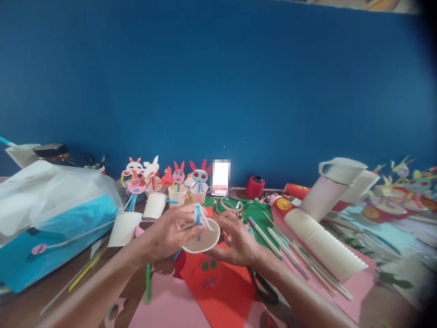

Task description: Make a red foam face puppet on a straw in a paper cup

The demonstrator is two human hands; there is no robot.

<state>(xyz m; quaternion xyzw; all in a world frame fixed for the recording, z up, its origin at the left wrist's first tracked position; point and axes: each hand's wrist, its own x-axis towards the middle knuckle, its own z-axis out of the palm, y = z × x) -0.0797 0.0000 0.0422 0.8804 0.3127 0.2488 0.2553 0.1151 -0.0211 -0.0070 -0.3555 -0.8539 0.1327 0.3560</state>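
A white paper cup [201, 245] is held between my two hands, its mouth tilted toward me. My left hand [170, 232] grips its left side, thumb reaching over the rim beside a blue straw [198, 216]. My right hand [237, 239] is wrapped round the cup's right side, with some fingers hidden. A white straw [207, 222] also stands in the cup. Beneath the cup, a red paper shape with green eyes and a drawn mouth [209, 275] lies on red paper [232, 296].
Cups with paper animal faces [179, 175] stand behind my hands. At right are stacked paper cups [324, 239], a white pitcher [327, 191] and loose straws [266, 237]. Black-handled scissors [264, 287] lie by my right forearm. A blue packet [61, 246] is at left, a phone-like bright screen [221, 176] behind.
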